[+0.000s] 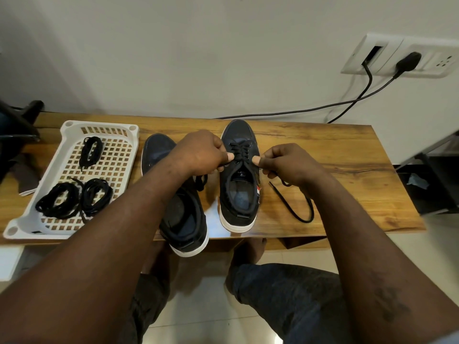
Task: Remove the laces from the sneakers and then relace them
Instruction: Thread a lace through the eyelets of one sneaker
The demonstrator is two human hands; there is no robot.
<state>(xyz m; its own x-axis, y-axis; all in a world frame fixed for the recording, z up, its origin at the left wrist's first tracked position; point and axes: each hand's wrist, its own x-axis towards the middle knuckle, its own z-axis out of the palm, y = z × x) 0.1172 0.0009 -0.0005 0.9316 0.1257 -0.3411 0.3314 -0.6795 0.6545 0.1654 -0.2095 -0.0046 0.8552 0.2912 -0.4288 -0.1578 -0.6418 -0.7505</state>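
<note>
- While the left hand (201, 152) and right hand (285, 161) each pinch a strand of its black lace (239, 150) beside the eyelets, a partly laced sneaker (238, 131) stands on the wooden desk (347, 155), toe toward the wall.
- One loose end of the lace trails across the desk to the sneaker's right.
- A second sneaker (188, 229) sits just beside it, partly hidden under the left forearm, its heel overhanging the desk's near edge.
- Coiled laces (57, 203) lie in a white slotted tray (15, 229) at far left.
</note>
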